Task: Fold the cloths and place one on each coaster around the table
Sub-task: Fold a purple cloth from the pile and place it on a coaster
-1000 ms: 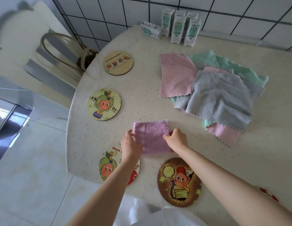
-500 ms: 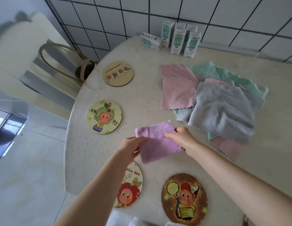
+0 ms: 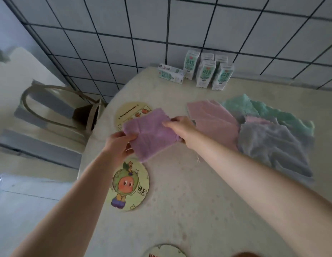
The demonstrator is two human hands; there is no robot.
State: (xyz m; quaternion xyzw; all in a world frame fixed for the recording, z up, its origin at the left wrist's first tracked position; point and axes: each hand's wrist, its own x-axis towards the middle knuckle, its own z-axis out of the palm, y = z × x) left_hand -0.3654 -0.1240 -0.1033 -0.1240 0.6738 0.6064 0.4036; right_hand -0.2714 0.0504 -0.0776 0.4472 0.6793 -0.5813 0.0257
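A: Change?
B: The folded lilac fleece cloth (image 3: 152,134) is now off the cream speckled table (image 3: 198,210), up from the near edge, partly over the far round cream coaster (image 3: 128,112).
A: Hands?
B: Left hand (image 3: 118,145) and right hand (image 3: 180,127) each pinch an edge. First placement looks imminent.

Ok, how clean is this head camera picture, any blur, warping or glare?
Head view: motion blur softens the purple cloth, the left hand, the right hand and, worst, the chair; the wide lens bows the grout lines of the tiled wall; the light is flat and dim, with no glare and only faint shadows; print on the milk cartons is too soft to read.
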